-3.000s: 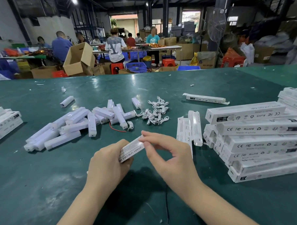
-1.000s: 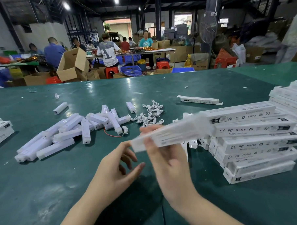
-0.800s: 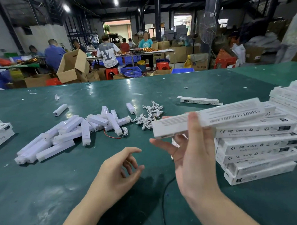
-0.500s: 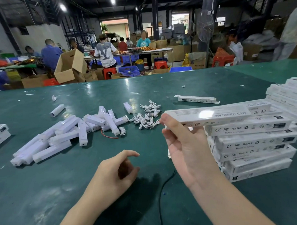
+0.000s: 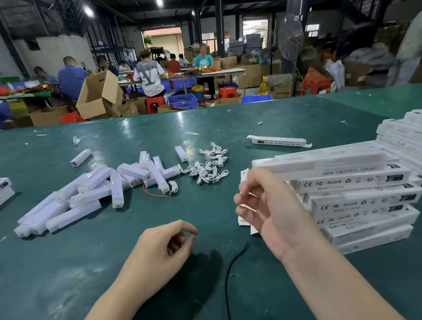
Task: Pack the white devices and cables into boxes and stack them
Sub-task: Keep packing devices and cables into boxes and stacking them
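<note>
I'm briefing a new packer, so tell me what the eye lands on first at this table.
First, the stack of packed white boxes at the right, beside the right hand, which holds nothing. Next, the loose pile of white devices lying left of centre on the green table, with the bundle of white cables just to its right. The left hand rests near the front, fingers loosely curled.

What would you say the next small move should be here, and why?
Probably reach the left hand to the pile of white devices for one. The packed box lies on the stack, and both hands hold nothing; the right hand hangs beside it.
</note>
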